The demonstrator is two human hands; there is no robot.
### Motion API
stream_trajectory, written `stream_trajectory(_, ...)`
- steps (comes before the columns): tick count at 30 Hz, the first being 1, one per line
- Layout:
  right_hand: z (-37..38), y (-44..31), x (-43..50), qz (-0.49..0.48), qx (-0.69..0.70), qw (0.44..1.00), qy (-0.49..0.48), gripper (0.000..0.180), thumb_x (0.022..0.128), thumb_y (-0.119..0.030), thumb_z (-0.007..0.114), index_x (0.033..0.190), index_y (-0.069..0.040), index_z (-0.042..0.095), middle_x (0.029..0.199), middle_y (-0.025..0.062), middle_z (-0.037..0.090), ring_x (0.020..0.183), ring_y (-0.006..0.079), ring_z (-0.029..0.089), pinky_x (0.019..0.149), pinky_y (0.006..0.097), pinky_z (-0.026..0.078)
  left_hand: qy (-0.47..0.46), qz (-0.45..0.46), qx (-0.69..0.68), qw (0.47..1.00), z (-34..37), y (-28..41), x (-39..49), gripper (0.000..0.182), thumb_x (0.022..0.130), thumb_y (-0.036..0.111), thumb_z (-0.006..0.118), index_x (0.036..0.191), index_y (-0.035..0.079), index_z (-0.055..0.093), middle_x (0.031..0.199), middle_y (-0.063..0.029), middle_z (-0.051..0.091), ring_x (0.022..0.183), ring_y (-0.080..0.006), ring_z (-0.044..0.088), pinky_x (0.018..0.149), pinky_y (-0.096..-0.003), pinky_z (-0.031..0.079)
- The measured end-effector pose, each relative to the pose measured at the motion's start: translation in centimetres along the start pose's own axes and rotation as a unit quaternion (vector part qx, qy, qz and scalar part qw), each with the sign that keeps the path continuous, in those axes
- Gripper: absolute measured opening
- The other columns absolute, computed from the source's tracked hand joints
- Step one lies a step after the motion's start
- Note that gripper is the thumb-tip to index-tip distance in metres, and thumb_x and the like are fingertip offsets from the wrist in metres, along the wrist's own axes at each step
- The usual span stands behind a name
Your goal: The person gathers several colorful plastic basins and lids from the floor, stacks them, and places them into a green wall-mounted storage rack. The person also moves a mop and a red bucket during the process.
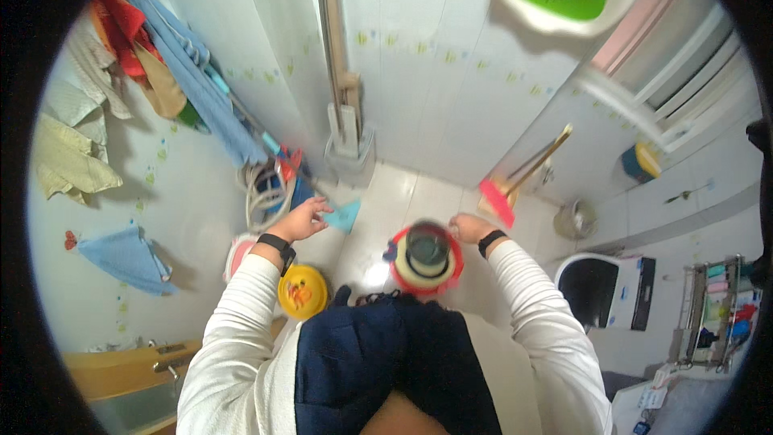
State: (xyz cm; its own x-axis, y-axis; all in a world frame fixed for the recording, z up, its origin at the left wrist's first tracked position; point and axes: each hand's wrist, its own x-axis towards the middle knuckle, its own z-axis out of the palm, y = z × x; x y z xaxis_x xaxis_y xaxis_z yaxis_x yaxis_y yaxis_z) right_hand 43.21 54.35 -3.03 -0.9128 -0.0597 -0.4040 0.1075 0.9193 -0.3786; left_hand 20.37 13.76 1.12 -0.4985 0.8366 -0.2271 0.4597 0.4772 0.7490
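My left hand (302, 220) is out in front at the left, fingers apart and nothing visible in them. Just past its fingertips is the turquoise head of a long-handled floor tool (344, 215), its pole leaning up to the left. My right hand (471, 228), fingers curled, is beside the stacked basins; whether it grips anything is not clear. The stack has a red plastic basin (458, 266) outermost, a pale basin (423, 270) within it and a dark, see-through container (427, 244) on top. Low at the left sits a round yellow stool or lid (303, 291) with a cartoon print.
A coiled pale hose (266, 196) and a grey bucket (351, 160) stand by the far wall. A pink-headed broom or squeegee (498, 202) leans in the corner, near a waste bin (575, 219). Cloths (199, 84) hang at the left. A white appliance (628, 290) is at the right.
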Motion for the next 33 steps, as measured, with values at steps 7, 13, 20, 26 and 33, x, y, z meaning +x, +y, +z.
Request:
stream_trajectory(7, -34.7, -13.5, -6.1, -0.138, -0.181, 0.829, 0.511, 0.020, 0.079, -0.016, 0.062, 0.098, -0.010, 0.063, 0.097, 0.0123, 0.061, 0.088, 0.0321, 0.060, 0.074, 0.0413, 0.050, 0.046, 0.098, 0.050, 0.993, -8.6, 9.7, 4.6, 0.040, 0.081, 0.007, 0.068, 0.119, 0.009, 0.057, 0.141, -0.0202, 0.034, 0.100, -0.0284, 0.062, 0.086, -0.0346, 0.050)
stream_trajectory(13, -54.7, -23.5, -17.5, -0.249, -0.226, 0.546, 0.767, 0.023, 0.079, -0.018, 0.059, 0.093, -0.001, 0.061, 0.089, 0.0171, 0.062, 0.083, 0.0296, 0.060, 0.073, 0.0372, 0.050, 0.051, 0.119, 0.082, 0.988, -11.1, 14.9, 5.1, 0.036, 0.082, 0.012, 0.067, 0.117, 0.008, 0.059, 0.143, -0.0162, 0.034, 0.103, -0.0277, 0.061, 0.087, -0.0356, 0.050)
stream_trajectory(20, -72.7, -27.9, -20.6, -0.041, -0.013, 0.711, 0.702, 0.043, 0.081, -0.033, 0.064, 0.102, 0.004, 0.062, 0.083, 0.0088, 0.065, 0.075, 0.0151, 0.061, 0.068, 0.0272, 0.051, 0.067, 0.124, 0.080, 0.987, -11.4, 13.0, 3.4, 0.036, 0.080, 0.013, 0.069, 0.114, 0.009, 0.060, 0.139, -0.0166, 0.039, 0.102, -0.0280, 0.061, 0.088, -0.0366, 0.049)
stream_trajectory(26, -76.1, -30.5, -15.8, -0.060, 0.183, 0.742, 0.642, 0.063, 0.083, -0.044, 0.066, 0.124, 0.000, 0.046, 0.101, 0.0116, 0.056, 0.080, 0.0175, 0.059, 0.070, 0.0268, 0.053, 0.136, 0.099, 0.068, 0.983, -11.5, 8.1, -1.3, 0.038, 0.078, 0.014, 0.070, 0.115, 0.009, 0.061, 0.136, -0.0178, 0.043, 0.102, -0.0295, 0.060, 0.089, -0.0353, 0.048)
stream_trajectory(33, -81.4, -29.3, -11.3, -0.129, 0.360, 0.709, 0.592, 0.064, 0.073, -0.049, 0.075, 0.117, -0.011, 0.050, 0.102, 0.0069, 0.052, 0.088, 0.0203, 0.055, 0.074, 0.0302, 0.052, 0.215, 0.047, 0.109, 0.969, -10.1, 1.9, -10.4, 0.034, 0.078, 0.013, 0.070, 0.111, 0.007, 0.062, 0.135, -0.0196, 0.044, 0.103, -0.0306, 0.059, 0.084, -0.0348, 0.050)
